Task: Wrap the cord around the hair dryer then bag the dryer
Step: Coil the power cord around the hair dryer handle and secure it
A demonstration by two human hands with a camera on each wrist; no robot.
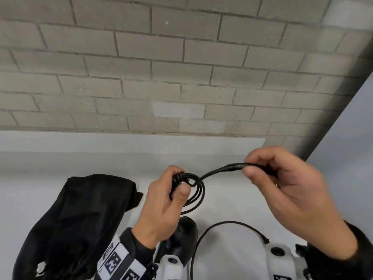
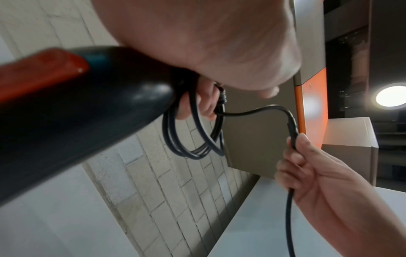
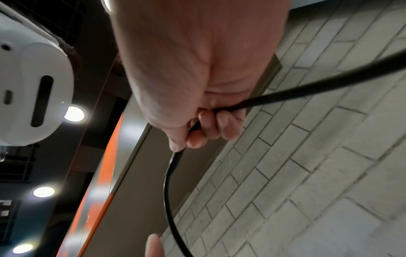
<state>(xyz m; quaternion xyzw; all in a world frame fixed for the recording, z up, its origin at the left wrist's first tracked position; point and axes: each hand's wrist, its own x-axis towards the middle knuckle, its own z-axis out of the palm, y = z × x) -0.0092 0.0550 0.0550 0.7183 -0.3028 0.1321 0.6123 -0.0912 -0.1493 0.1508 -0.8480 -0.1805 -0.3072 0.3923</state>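
The right hand's fingers (image 1: 260, 158) curl round the thin, rubbery black cord (image 1: 218, 170), pinching it against the thumb, probably to keep the run taut for the next turn. The left hand (image 1: 161, 205) grips the hair dryer (image 2: 87, 111) by its smooth, glossy black handle, thumb pressing three or four neat loops against it so they cannot spring loose. The limp black fabric bag (image 1: 80, 215) lies crumpled on the white table (image 1: 232, 199), just beside the left wrist.
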